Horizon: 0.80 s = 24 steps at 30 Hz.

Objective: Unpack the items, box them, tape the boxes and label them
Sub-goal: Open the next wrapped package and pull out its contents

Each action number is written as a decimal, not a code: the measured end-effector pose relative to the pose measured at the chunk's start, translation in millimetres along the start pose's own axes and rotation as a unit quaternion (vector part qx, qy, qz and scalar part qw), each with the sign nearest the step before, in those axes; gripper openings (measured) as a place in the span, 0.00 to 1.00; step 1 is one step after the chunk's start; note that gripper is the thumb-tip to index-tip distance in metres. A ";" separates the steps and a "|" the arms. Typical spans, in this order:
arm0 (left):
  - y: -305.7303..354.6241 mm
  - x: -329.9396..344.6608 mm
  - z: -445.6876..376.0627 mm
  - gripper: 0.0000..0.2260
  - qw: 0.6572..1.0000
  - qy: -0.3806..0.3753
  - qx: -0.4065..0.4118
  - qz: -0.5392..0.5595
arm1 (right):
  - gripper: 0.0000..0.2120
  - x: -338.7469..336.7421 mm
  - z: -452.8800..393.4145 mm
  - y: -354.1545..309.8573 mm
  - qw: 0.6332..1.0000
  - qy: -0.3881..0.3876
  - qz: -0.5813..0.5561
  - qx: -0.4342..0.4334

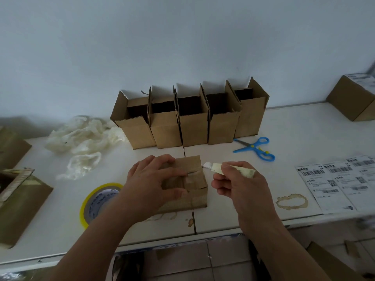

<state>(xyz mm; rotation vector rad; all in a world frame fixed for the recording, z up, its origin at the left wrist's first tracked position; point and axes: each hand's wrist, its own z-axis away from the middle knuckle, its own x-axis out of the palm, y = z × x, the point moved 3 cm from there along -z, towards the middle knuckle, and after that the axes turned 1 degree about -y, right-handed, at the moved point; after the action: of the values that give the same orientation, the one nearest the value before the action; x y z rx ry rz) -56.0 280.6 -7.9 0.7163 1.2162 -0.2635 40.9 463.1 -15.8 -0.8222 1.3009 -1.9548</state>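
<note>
Left hand (154, 179) clamps the box (190, 179) mid-table; right hand (237, 179) grips the cutter (229, 169), tip at the top seam. Cardboard looks light, crushable (likely slides), so hold the sides, cut shallow.

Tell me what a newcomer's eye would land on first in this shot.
First, the two hands at the centre: the left hand holds a small cardboard box while the right hand holds a pale cutter at its top seam. Behind stands a row of open boxes against the wall, with blue scissors to their right.
</note>
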 end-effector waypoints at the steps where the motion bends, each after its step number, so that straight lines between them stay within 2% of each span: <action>1: -0.8 0.7 -0.2 0.33 1.000 0.003 -0.002 -0.005 | 0.04 -1.0 1.5 -0.1 1.000 -0.004 0.014 -0.001; 8: 4.4 -2.9 -1.1 0.37 0.999 0.000 -0.015 -0.031 | 0.05 -15.4 11.5 -1.0 0.995 -0.028 0.091 0.010; 13: 12.3 -4.9 0.3 0.37 0.997 0.007 -0.045 -0.056 | 0.05 -20.8 8.3 -9.0 0.997 0.006 0.076 0.003; 17: 24.0 -6.1 3.5 0.32 0.994 0.010 -0.066 -0.082 | 0.05 -27.5 6.3 -13.6 0.995 0.060 0.074 -0.027; 19: 28.7 -6.8 5.5 0.29 0.997 0.006 -0.068 -0.041 | 0.05 -30.0 6.3 -14.5 0.994 0.069 0.073 -0.034; 22: 30.5 -8.6 3.7 0.18 0.997 0.016 -0.056 0.043 | 0.05 -31.6 6.1 -13.4 0.994 0.067 0.083 -0.028; 24: 27.0 -10.8 2.6 0.18 0.998 -0.032 -0.034 0.052 | 0.05 -31.5 6.1 -12.9 0.994 0.064 0.086 -0.024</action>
<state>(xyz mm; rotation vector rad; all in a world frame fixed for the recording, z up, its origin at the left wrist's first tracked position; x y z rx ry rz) -43.1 297.3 12.1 0.7040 1.1174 -0.1564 62.4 488.6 -6.5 -0.5946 1.4471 -1.8711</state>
